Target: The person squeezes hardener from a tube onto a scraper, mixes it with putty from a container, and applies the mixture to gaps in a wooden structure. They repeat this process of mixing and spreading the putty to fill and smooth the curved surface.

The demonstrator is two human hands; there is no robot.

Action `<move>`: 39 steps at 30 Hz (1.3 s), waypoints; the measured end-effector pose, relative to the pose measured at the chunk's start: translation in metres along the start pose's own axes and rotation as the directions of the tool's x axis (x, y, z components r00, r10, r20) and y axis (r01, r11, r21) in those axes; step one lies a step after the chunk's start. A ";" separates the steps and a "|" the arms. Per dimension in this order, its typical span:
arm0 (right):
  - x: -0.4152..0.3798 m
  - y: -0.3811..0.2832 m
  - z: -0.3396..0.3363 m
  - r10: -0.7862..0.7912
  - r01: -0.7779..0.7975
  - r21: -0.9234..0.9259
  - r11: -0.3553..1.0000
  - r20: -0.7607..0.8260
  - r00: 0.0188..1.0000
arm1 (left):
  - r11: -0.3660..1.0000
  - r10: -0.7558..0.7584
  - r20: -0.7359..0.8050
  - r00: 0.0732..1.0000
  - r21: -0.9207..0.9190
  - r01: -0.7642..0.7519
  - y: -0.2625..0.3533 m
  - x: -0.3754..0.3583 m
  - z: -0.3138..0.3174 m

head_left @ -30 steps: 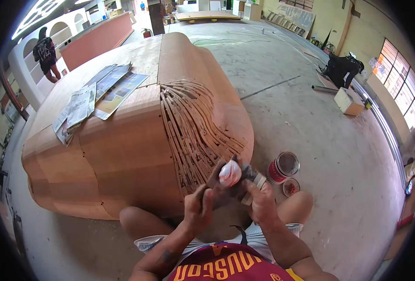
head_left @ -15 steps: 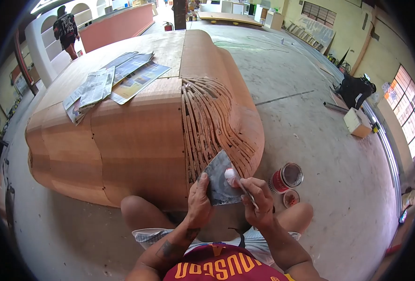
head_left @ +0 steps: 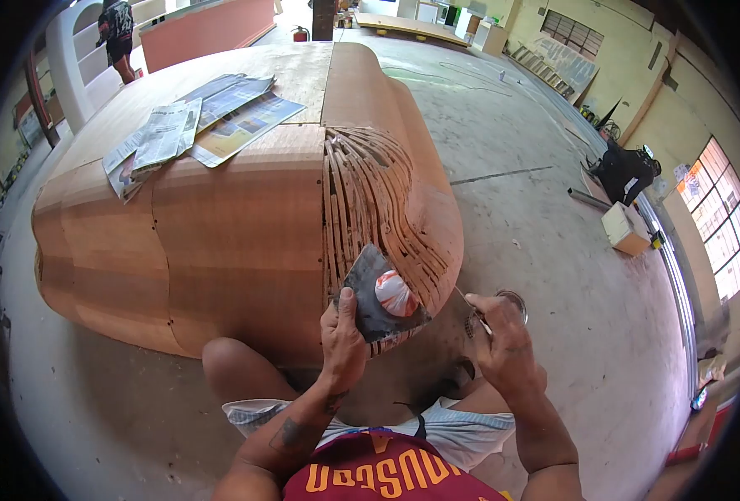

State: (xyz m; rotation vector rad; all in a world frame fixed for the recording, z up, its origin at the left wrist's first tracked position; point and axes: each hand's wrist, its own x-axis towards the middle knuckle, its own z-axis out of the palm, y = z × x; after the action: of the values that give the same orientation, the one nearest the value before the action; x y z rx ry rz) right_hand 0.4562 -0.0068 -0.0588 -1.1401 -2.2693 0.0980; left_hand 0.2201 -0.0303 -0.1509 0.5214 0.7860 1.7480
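Observation:
My left hand [head_left: 343, 338] grips a flat grey board [head_left: 366, 292] by its left edge, thumb on top. On the board lies a lump of white filler with red-orange streaks [head_left: 396, 294]. My right hand [head_left: 503, 338] is closed round a thin putty knife [head_left: 475, 315], held to the right of the board and over an open can [head_left: 513, 306], which it largely hides. Just beyond the board stands the large curved wooden form [head_left: 244, 242], with grooved, layered strips [head_left: 370, 200] on its right part.
Newspaper sheets [head_left: 169, 134] lie on top of the wooden form. A person [head_left: 117, 40] stands at the far left. Another person in dark clothes [head_left: 624, 173] bends down at the right, near a pale box [head_left: 626, 229]. A fire extinguisher [head_left: 300, 34] stands at the back.
My right hand with the putty knife has moved right, away from the board, towards the can. The board has shifted left and slightly up, and the filler lump shows more fully.

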 end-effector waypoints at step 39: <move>0.051 -0.056 -0.018 -0.242 0.233 0.138 0.963 0.053 0.969 | 0.996 -0.009 0.010 1.000 -0.088 0.010 -0.019 -0.001 0.002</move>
State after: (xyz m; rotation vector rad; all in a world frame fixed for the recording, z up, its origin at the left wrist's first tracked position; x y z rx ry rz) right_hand 0.4022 -0.0072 -0.0020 -0.8021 -2.4044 0.1910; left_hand 0.2337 -0.0270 -0.1632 0.4654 0.7006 1.7618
